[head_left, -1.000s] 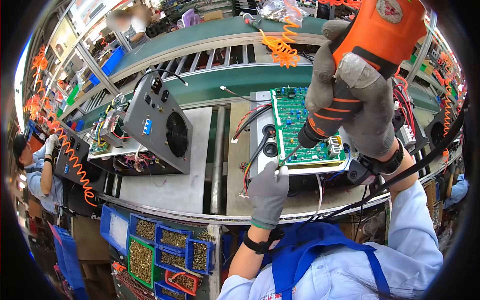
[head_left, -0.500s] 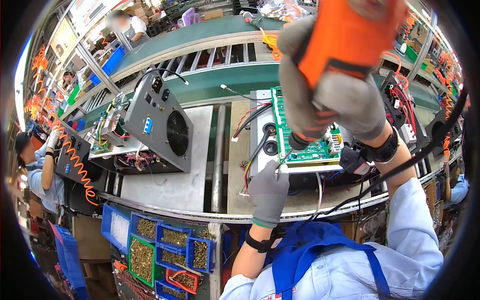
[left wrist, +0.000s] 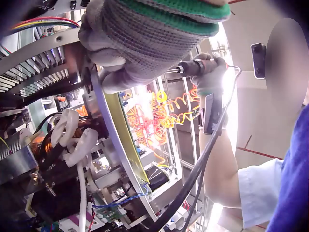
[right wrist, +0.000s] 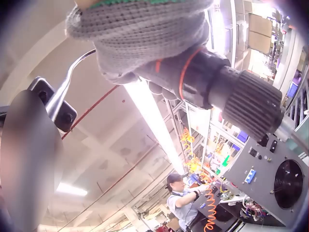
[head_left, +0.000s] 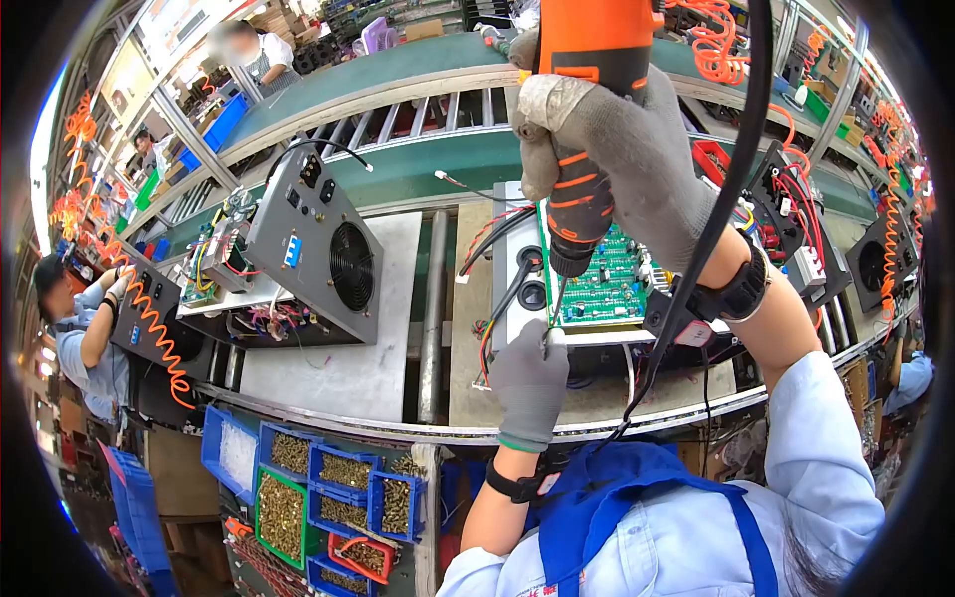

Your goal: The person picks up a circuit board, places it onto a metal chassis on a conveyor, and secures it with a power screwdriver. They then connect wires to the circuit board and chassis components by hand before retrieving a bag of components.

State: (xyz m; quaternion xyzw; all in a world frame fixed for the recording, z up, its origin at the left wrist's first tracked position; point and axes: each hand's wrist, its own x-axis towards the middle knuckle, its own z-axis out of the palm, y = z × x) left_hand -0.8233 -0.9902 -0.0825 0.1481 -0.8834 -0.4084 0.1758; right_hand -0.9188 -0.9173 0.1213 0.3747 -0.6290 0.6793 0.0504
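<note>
Right grip [head_left: 637, 164] round drill [head_left: 595, 40], cable [head_left: 753, 114] alongside

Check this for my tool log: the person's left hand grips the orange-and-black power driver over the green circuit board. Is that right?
Not quite: the head view shows the right hand, not the left, gripping the orange-and-black power driver over the green circuit board. The rest stands.
</note>
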